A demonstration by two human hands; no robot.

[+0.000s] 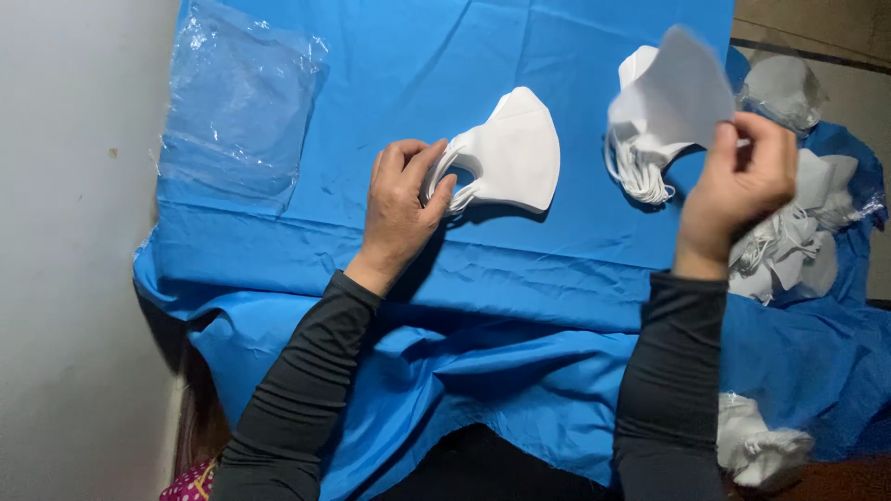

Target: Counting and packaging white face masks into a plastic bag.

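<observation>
Blue cloth (520, 278) covers the worktop. Clear plastic bag (237, 102) at 10 o'clock. Left hand (401, 209) pinches the folded white mask stack (510, 153) at centre; best kept squared. Right hand (738, 190) grips a single mask (673, 93), raised at 2 o'clock.

Bare hands, long snug dark grey sleeves (306, 390) to the wrists

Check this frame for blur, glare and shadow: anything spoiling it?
Head view: the white folded mask in the right hand is motion-blurred; the clear plastic bag glints; the left hand casts a soft shadow on the blue cloth.
</observation>
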